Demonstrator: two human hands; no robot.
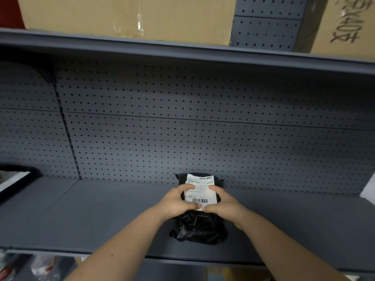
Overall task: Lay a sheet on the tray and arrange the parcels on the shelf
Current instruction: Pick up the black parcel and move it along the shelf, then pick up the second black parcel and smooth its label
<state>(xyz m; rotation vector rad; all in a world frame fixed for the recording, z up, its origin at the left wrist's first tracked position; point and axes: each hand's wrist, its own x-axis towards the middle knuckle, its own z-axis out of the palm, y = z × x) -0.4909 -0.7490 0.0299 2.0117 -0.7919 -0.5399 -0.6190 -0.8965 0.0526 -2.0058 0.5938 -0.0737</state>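
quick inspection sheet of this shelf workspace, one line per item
surface: grey shelf, mostly bare, pegboard back
job's things: black parcel with white label, resting on shelf; dark tray-like edge far left, unclear
clutter: nothing seen on this shelf
grippers: left hand and right hand both grip the parcel
cables: nothing seen
surroundings: cardboard boxes on shelf above; packaged goods below

Parcel (199, 209) on shelf (101, 216), pegboard (182, 128) behind, boxes (125, 17) above
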